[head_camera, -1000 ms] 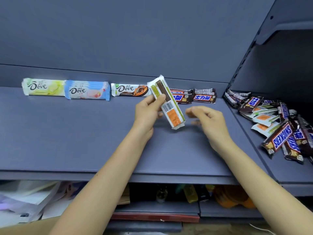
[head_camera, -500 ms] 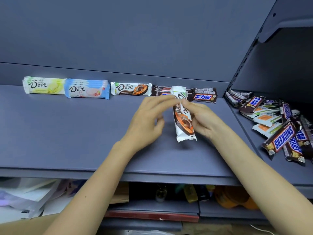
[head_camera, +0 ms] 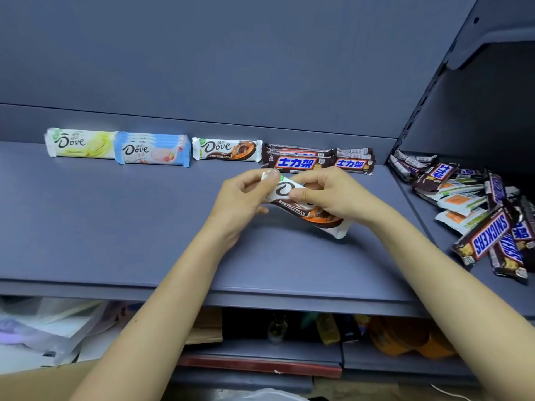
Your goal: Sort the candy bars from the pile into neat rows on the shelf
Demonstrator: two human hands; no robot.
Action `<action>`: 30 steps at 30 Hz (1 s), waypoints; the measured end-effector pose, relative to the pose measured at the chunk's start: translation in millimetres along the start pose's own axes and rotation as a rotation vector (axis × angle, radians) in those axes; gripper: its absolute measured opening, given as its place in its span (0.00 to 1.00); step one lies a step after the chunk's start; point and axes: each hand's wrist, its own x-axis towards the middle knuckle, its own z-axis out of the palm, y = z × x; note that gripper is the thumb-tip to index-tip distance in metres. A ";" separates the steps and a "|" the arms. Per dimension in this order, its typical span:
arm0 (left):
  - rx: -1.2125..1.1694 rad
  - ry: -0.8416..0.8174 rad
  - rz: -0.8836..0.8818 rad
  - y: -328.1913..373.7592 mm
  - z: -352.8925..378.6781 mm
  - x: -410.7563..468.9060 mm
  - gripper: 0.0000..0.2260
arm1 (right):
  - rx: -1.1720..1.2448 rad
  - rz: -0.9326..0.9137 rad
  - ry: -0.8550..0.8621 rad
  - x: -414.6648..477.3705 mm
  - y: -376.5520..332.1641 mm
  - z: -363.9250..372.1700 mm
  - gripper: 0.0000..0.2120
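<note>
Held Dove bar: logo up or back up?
Logo up: the Dove bar shows its logo and chocolate picture between left hand and right hand.

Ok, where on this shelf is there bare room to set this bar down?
The shelf is bare in front of the back row, left of your left hand, and along the front edge below the held bar. The pile on the right is crowded.

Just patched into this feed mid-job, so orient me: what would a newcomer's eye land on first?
Centre frame, the left hand and right hand together grip a white-and-brown Dove bar over the grey shelf. Behind them a tidy row of Dove and Snickers bars lines the back wall. At the far right lies a jumbled pile of unsorted bars.
</note>
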 end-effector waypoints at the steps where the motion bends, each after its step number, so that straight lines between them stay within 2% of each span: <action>1: 0.014 0.014 0.016 -3.1 -0.5 -0.4 0.04 | -0.040 -0.006 0.010 1.8 0.6 2.2 0.07; 4: 0.008 0.112 0.026 -10.0 -4.3 -2.5 0.05 | -0.207 -0.030 0.165 6.9 3.4 9.4 0.09; 7: -0.050 0.242 0.031 -15.1 -14.6 -4.3 0.05 | -0.237 -0.030 0.260 10.3 1.5 13.0 0.11; 10: -0.083 0.300 0.062 -18.1 -28.0 -7.4 0.06 | -0.323 -0.069 0.228 18.9 -1.9 18.2 0.11; 16: -0.153 0.397 0.082 -20.9 -58.5 -15.6 0.08 | -0.233 -0.118 0.063 45.6 -16.7 43.2 0.06; 19: -0.133 0.451 0.066 -21.1 -75.5 -17.9 0.07 | -0.262 -0.135 0.036 63.6 -26.3 53.8 0.05; 24: 0.187 0.489 0.068 -22.0 -101.6 -19.1 0.12 | -0.398 -0.166 0.207 101.6 -33.3 59.2 0.06; 28: 0.718 0.431 0.135 -41.3 -115.3 -19.3 0.13 | -0.402 -0.056 0.313 131.9 -19.1 58.5 0.06; 30: 0.804 0.416 0.135 -43.8 -116.9 -18.9 0.16 | -0.420 -0.009 0.315 142.1 -14.5 60.3 0.05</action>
